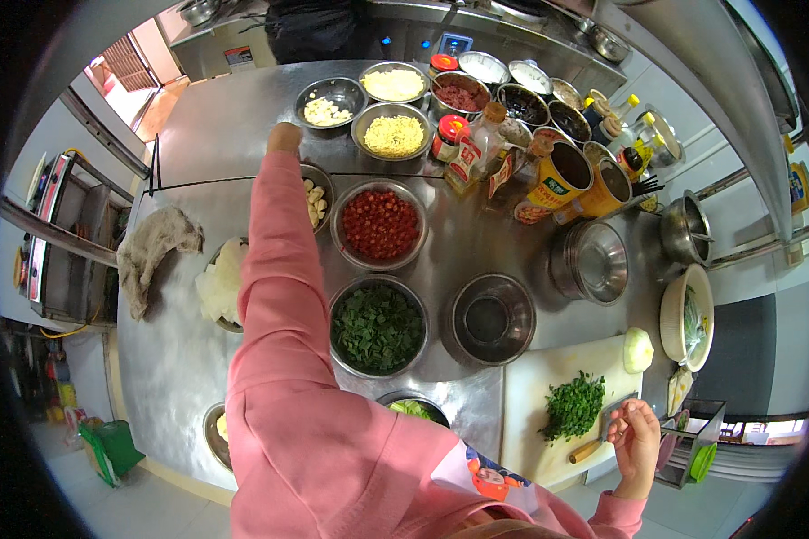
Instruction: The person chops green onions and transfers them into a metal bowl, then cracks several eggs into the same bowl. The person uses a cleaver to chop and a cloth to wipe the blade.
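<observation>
My left arm, in a pink sleeve, stretches far across the steel table; my left hand (284, 138) is by the steel bowl of sliced garlic (327, 112), its fingers hidden from view. My right hand (635, 434) is raised over the right edge of the white cutting board (529, 411), its fingers curled, and whether they hold something is unclear. Below it, a cleaver (585, 451) with a wooden handle lies beside chopped green herbs (575, 404). A peeled onion (638, 350) sits at the board's upper right corner. Peeled garlic cloves (315, 202) are partly behind my sleeve.
Bowls of chopped red chillies (379, 224) and cut green leaves (378, 327) stand mid-table, with an empty steel bowl (492, 319) and stacked bowls (596, 263) to their right. Bottles (475, 151), jars and tubs crowd the back right. A grey rag (155, 252) lies left. A person (313, 30) stands beyond.
</observation>
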A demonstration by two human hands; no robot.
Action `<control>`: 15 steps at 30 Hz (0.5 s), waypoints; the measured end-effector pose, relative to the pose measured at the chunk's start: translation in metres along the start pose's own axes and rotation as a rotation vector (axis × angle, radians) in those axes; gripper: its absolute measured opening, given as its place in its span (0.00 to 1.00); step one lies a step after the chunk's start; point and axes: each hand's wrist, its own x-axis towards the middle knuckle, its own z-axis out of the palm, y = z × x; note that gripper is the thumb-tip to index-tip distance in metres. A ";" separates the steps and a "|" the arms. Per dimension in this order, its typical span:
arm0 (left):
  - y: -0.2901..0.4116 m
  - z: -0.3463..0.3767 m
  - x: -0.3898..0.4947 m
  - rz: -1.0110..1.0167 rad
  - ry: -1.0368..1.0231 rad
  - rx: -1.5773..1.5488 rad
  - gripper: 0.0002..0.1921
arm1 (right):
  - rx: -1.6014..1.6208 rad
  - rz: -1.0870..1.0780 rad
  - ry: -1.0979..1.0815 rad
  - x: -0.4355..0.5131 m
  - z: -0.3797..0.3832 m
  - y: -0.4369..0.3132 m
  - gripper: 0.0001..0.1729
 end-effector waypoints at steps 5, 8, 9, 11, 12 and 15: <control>-0.032 -0.064 -0.050 -0.246 -0.487 -0.194 0.29 | -0.004 0.011 -0.018 0.000 -0.001 0.003 0.06; -0.041 -0.096 -0.099 -0.297 -0.680 -0.456 0.24 | 0.006 0.028 -0.033 0.001 0.000 0.006 0.07; -0.042 -0.101 -0.111 -0.259 -0.662 -0.468 0.23 | 0.022 0.030 -0.050 0.001 0.000 0.007 0.07; -0.043 -0.102 -0.120 -0.218 -0.597 -0.480 0.20 | 0.001 0.034 -0.047 0.002 0.001 0.008 0.07; -0.043 -0.096 -0.119 -0.218 -0.550 -0.480 0.19 | 0.007 0.034 -0.065 0.002 0.001 0.008 0.07; -0.055 -0.068 -0.097 -0.155 -0.404 -0.440 0.16 | 0.007 0.028 -0.060 0.000 0.003 0.008 0.07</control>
